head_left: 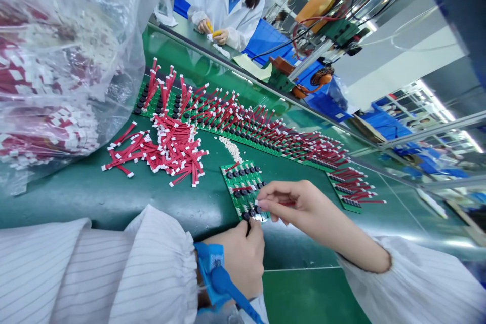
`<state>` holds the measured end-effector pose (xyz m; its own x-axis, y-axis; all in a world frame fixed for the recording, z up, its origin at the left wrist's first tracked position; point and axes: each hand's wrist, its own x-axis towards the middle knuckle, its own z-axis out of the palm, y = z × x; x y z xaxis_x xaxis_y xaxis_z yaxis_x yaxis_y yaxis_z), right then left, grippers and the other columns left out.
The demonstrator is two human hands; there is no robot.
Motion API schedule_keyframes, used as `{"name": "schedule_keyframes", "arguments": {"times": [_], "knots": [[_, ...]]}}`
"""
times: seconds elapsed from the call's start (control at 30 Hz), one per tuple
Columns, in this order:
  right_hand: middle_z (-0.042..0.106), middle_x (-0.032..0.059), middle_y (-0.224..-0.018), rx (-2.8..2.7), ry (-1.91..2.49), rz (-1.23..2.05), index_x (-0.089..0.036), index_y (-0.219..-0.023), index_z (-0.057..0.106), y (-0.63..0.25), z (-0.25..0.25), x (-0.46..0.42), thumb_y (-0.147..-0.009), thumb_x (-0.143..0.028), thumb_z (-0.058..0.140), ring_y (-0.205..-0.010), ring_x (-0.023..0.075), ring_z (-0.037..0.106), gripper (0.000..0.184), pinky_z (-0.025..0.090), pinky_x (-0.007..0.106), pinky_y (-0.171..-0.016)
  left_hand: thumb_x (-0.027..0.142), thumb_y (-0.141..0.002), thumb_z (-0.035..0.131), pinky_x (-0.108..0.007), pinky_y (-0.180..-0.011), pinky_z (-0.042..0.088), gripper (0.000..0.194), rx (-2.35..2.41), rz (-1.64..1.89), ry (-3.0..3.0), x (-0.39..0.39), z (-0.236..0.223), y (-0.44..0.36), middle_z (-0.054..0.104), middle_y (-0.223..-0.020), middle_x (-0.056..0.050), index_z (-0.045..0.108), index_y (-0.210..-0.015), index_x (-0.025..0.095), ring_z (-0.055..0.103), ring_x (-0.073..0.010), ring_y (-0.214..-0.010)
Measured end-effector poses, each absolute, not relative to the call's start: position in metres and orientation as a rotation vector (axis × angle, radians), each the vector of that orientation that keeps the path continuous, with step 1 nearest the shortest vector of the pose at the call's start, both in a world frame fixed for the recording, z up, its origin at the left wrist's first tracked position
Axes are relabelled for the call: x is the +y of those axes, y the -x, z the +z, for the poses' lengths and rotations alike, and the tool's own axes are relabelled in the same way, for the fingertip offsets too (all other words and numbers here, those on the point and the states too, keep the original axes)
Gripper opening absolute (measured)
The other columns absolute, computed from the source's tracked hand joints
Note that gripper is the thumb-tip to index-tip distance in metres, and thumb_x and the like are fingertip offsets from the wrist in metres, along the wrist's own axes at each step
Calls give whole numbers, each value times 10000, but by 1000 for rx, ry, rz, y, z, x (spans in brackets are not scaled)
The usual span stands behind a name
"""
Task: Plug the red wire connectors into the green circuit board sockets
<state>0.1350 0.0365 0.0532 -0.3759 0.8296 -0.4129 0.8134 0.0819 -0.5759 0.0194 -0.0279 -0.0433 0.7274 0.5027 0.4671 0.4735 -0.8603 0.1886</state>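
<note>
A green circuit board with rows of round black components lies on the green work surface in front of me. My left hand, with a blue wrist strap, grips the board's near edge with thumb and finger beside a black component. Over the board's right side, my right hand pinches a red wire lead with a white connector at its end. The fingers partly cover this lead and the near corner. Another red lead lies across the middle of the board.
Left of the board is a pile of red leads, with small white connectors beside it. A clear plastic bag of leads stands at the left. Behind runs a long row of wired boards. A co-worker sits across.
</note>
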Motion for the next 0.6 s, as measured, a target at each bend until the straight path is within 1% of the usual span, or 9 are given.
{"name": "schedule_keyframes", "arguments": {"times": [0.03, 0.1, 0.13, 0.2, 0.23, 0.3, 0.4, 0.5, 0.6], "knots": [[517, -11, -517, -2150, 1744, 1296, -149, -669, 547, -139, 55, 35, -721, -281, 552, -447, 89, 456, 142, 334, 188, -409, 239, -690, 552, -370, -687, 447, 191, 752, 759, -2849, -23, -42, -18, 632, -951, -168, 668, -767, 108, 522, -309, -956], [518, -16, -517, -1924, 1709, 1420, -153, -686, 541, -147, 56, 29, -705, -314, 590, -443, 82, 448, 170, 341, 183, -409, 296, -702, 547, -319, -608, 457, 194, 671, 699, -2795, -14, -36, -12, 650, -844, -122, 645, -700, 128, 563, -251, -829], [518, -17, -512, -1852, 1682, 1440, -154, -689, 541, -150, 56, 25, -703, -324, 602, -443, 78, 443, 181, 348, 183, -416, 327, -731, 514, -299, -572, 455, 223, 668, 706, -2760, -9, -33, -8, 647, -808, -89, 628, -702, 137, 569, -217, -773], [515, -19, -504, -1785, 1629, 1449, -154, -688, 546, -156, 56, 17, -705, -336, 613, -443, 74, 440, 194, 360, 183, -427, 333, -757, 465, -283, -540, 446, 228, 694, 789, -2635, -3, -24, 0, 631, -803, -48, 594, -773, 145, 564, -189, -742], [514, -18, -507, -1787, 1608, 1448, -154, -687, 549, -158, 56, 12, -711, -337, 610, -442, 73, 442, 195, 363, 182, -427, 313, -744, 476, -275, -552, 446, 203, 711, 863, -2497, -1, -19, 3, 623, -784, -39, 581, -787, 144, 561, -180, -729], [515, -14, -520, -1866, 1564, 1432, -153, -682, 555, -160, 57, 3, -728, -325, 597, -445, 73, 453, 183, 366, 179, -422, 271, -704, 512, -237, -525, 434, 156, 739, 968, -2133, -1, -11, 6, 595, -687, -19, 560, -767, 137, 545, -138, -604], [538, -5, -550, -2060, 1472, 1344, -153, -687, 568, -158, 58, -7, -760, -263, 554, -464, 77, 474, 133, 378, 175, -431, 226, -701, 492, -169, -392, 361, 98, 703, 892, -1626, -3, -5, 6, 499, -518, 27, 519, -680, 135, 457, -68, -402], [557, -9, -558, -2165, 1400, 1268, -152, -701, 568, -157, 55, -11, -774, -196, 516, -476, 76, 486, 99, 387, 169, -447, 187, -707, 455, -140, -350, 337, 97, 650, 722, -1383, -3, -2, 3, 484, -484, 38, 479, -623, 145, 459, -54, -365], [544, -25, -525, -2191, 1383, 1216, -152, -705, 558, -157, 52, -12, -783, -174, 496, -450, 69, 473, 102, 376, 163, -431, 232, -673, 537, -135, -316, 346, 119, 682, 601, -1275, -1, -2, 2, 499, -485, 43, 490, -616, 138, 459, -51, -343]]}}
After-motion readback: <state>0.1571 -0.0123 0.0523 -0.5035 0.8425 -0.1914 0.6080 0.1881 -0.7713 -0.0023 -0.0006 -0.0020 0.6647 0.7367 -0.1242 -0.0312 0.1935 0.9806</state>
